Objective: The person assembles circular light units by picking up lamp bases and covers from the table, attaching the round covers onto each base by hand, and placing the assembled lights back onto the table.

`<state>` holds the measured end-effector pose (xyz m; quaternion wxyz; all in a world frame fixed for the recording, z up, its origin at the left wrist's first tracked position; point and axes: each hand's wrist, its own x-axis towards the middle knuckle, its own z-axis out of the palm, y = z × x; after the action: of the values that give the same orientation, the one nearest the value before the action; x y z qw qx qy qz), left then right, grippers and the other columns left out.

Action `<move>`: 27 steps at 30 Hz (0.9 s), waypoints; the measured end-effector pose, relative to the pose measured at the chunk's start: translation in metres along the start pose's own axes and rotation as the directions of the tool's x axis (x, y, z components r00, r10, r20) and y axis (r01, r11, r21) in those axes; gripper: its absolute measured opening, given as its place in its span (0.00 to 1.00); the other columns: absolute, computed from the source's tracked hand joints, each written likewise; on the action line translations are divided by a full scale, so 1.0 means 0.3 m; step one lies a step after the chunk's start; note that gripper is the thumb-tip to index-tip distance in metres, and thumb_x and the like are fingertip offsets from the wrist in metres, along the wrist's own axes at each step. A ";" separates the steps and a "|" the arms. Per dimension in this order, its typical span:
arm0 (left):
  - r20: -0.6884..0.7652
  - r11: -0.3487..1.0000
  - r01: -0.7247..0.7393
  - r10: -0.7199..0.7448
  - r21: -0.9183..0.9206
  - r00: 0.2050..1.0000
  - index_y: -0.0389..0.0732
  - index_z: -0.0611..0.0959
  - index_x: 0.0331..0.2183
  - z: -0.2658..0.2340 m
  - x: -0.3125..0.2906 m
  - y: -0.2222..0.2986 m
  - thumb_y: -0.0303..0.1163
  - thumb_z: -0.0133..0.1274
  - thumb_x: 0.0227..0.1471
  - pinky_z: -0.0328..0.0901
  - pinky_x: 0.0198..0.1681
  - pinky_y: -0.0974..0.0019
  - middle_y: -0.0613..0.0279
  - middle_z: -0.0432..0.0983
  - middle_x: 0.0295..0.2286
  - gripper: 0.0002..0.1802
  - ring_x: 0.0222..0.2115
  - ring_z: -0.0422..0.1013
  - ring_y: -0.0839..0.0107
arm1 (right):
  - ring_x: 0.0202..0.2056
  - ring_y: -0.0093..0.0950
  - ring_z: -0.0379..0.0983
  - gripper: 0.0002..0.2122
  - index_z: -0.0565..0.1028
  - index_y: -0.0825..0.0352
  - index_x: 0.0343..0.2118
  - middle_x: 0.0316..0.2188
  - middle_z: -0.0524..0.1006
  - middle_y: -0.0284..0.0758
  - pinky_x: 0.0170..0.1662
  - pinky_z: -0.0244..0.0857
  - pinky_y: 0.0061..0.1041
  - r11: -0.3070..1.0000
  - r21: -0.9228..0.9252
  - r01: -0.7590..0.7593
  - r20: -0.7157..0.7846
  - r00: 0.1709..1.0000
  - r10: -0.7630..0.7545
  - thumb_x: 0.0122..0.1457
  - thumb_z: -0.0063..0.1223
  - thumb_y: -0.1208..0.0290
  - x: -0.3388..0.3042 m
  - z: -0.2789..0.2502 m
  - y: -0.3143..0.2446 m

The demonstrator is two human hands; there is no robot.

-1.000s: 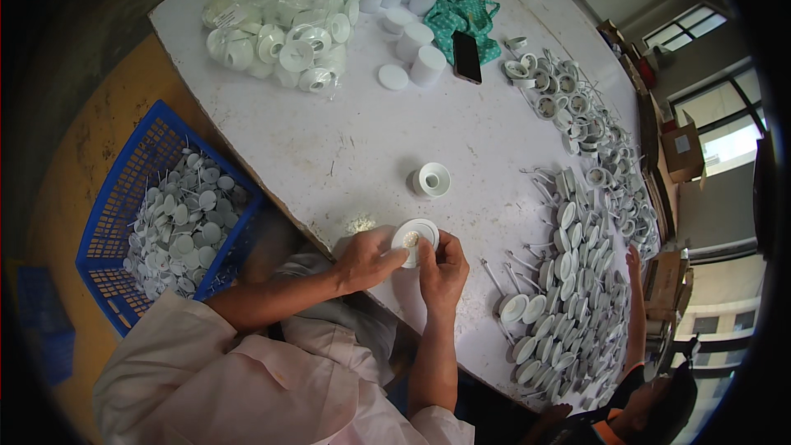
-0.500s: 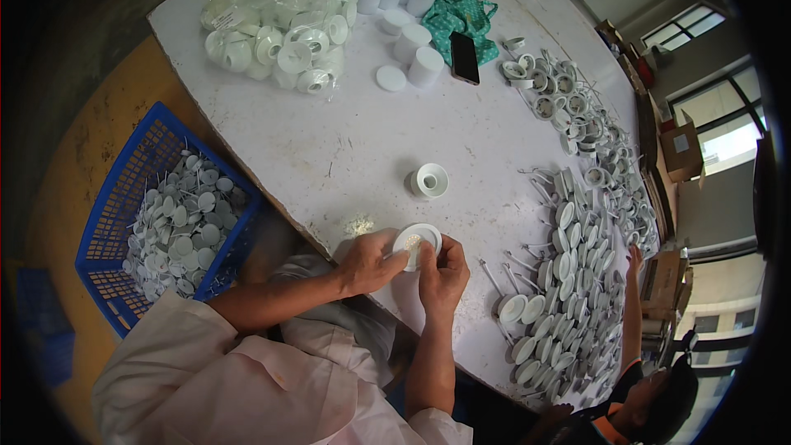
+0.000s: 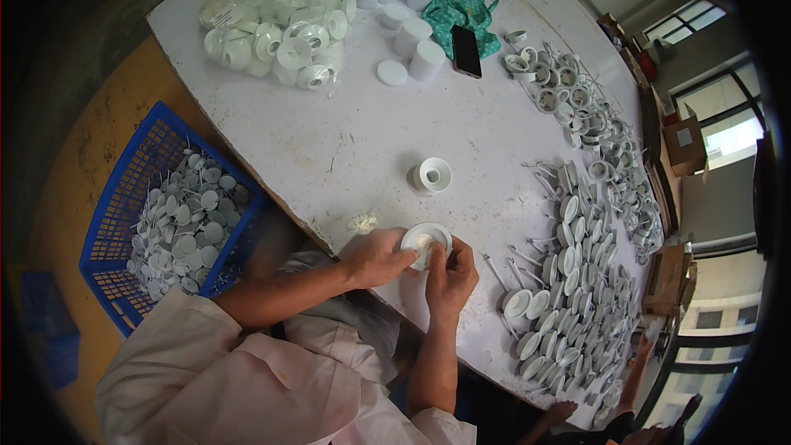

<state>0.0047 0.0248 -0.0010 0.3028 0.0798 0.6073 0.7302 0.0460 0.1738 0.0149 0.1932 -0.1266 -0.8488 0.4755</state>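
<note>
Between my two hands is a round white lamp housing [image 3: 423, 238], tilted with its open face up and a speckled, pale-coloured inside. My left hand [image 3: 377, 259] pinches its left rim between thumb and fingers. My right hand [image 3: 451, 277] grips the right rim, its thumb pressing down inside the dish. Just beyond, a white cup-shaped part [image 3: 433, 175] stands alone on the table. A small heap of pale crumbs [image 3: 362, 222] lies near my left hand.
The white table [image 3: 329, 144] carries a plastic bag of white cups [image 3: 276, 29], white disc stacks [image 3: 412, 37], a phone [image 3: 466, 53] on green cloth [image 3: 458, 12], and rows of wired round lamps [image 3: 568, 280]. A blue basket [image 3: 111, 198] of discs stands left. A co-worker's arm [image 3: 634, 379] reaches in.
My hands keep hold of the housing; the right thumb stays inside it. The view has shifted slightly. At the lower right, the co-worker's arm has moved down, away from the lamps.
</note>
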 end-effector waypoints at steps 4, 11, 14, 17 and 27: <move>0.023 0.997 0.068 -0.068 -0.027 0.997 0.31 0.75 0.46 -0.004 0.012 0.026 0.32 0.52 0.58 0.67 0.25 0.75 0.61 0.76 0.30 0.18 0.25 0.71 0.81 | 0.21 0.13 0.64 0.12 0.76 0.73 0.41 0.18 0.72 0.27 0.26 0.59 0.14 0.970 0.144 -0.195 0.054 0.981 0.189 0.54 0.59 0.76 0.011 -0.032 0.012; 0.089 0.982 0.000 -0.017 0.187 0.996 0.32 0.76 0.43 -0.003 0.039 -0.002 0.33 0.53 0.57 0.60 0.19 0.76 0.64 0.75 0.25 0.16 0.19 0.64 0.83 | 0.39 0.30 0.72 0.30 0.69 0.68 0.53 0.47 0.71 0.41 0.36 0.70 0.27 0.952 -0.137 0.275 0.130 0.957 -0.258 0.45 0.68 0.73 0.010 -0.111 -0.064; 0.121 0.980 -0.064 0.042 0.189 0.992 0.32 0.76 0.41 0.001 0.034 -0.017 0.31 0.53 0.56 0.58 0.17 0.75 0.67 0.72 0.21 0.14 0.17 0.62 0.84 | 0.46 0.40 0.69 0.35 0.66 0.67 0.56 0.52 0.69 0.43 0.43 0.69 0.34 0.839 -0.288 0.462 0.281 0.878 -0.387 0.41 0.70 0.70 0.013 -0.114 -0.058; 0.126 0.953 0.055 -0.096 0.299 0.987 0.32 0.76 0.41 0.008 0.027 0.006 0.29 0.53 0.55 0.58 0.16 0.74 0.68 0.70 0.19 0.13 0.14 0.61 0.83 | 0.45 0.42 0.69 0.35 0.69 0.67 0.53 0.52 0.69 0.40 0.47 0.67 0.37 0.803 -0.310 0.510 0.357 0.845 -0.399 0.38 0.70 0.68 -0.002 -0.128 -0.050; 0.244 0.912 0.170 -0.273 0.374 0.931 0.30 0.75 0.44 0.043 0.038 0.088 0.30 0.53 0.55 0.68 0.22 0.73 0.56 0.79 0.25 0.17 0.21 0.74 0.75 | 0.42 0.42 0.70 0.34 0.70 0.65 0.52 0.48 0.71 0.40 0.43 0.68 0.37 0.765 -0.420 0.488 0.317 0.869 -0.381 0.37 0.69 0.67 0.007 -0.210 -0.011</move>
<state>-0.0073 0.0398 0.0239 0.4515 0.1683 0.6803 0.5523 0.0724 0.2206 0.0480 0.1683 0.0816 -0.9620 0.1988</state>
